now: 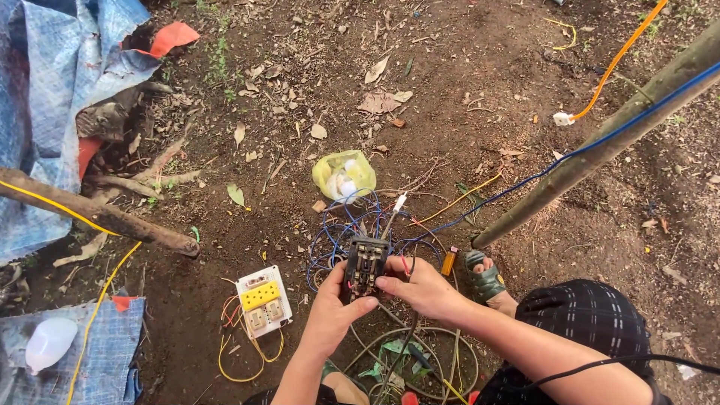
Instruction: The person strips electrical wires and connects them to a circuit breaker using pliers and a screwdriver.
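I hold a black electrical switch block [366, 264] with metal contacts over bare soil. My left hand [332, 311] grips its lower left side, thumb pressed against the bottom. My right hand [417, 287] pinches its lower right edge, where a red wire comes out. Blue wires [337, 232] coil on the ground just behind the block. A black cable [401, 345] hangs down from between my hands.
A white socket panel [262, 300] with a yellow insert and yellow wires lies left of my hands. A yellow plastic bag [343, 176] sits further back, an orange lighter [448, 261] to the right. A slanted pole [600, 142] carries a blue wire. Blue tarps [52, 112] and a branch [97, 214] lie at left.
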